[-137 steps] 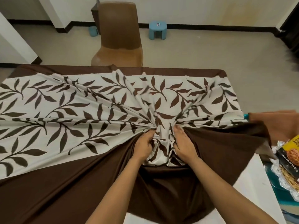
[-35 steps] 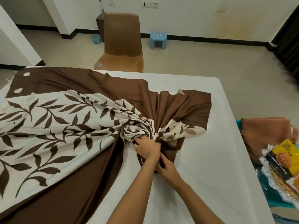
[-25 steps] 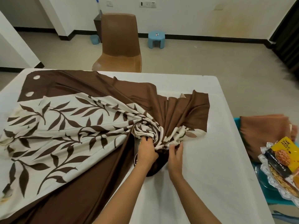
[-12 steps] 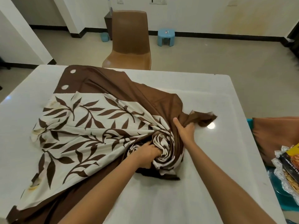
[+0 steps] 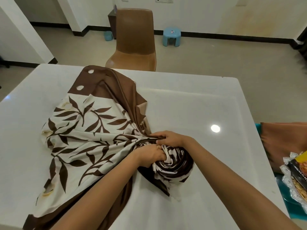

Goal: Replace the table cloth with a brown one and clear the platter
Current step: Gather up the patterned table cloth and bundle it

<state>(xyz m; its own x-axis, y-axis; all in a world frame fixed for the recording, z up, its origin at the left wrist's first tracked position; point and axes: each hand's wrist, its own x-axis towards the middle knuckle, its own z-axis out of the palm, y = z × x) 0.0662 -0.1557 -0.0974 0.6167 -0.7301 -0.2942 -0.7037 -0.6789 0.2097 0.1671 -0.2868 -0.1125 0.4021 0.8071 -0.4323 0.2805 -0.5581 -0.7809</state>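
Leaf-print table cloth (image 5: 86,138) lay on the white table (image 5: 199,100), gathered at centre-right into a twisted coil. Left hand (image 5: 151,155) gripped the coil, fingertips buried in the folds and out of sight. Right hand (image 5: 171,138), just behind and touching it, pinched the bunched pleats. The cloth's near-left corner ran off the table edge; its end could not be seen. Forearms covered part of the brown border.

To the right, beside the table, a folded brown cloth (image 5: 285,138) rested on something teal, mostly hidden. Nearer, the platter (image 5: 289,185) was cut by the frame edge; a snack packet (image 5: 299,168) lay on it, lettering only partly readable. A brown chair (image 5: 134,39) stood at the far side, a small blue stool (image 5: 172,36) on the floor beyond.

Cloth: smooth, cream with dark brown leaves, wide brown band with two round holes, yellowish stains at left. Table glossy, with one bright lamp reflection. Platter rim crinkled, silvery.
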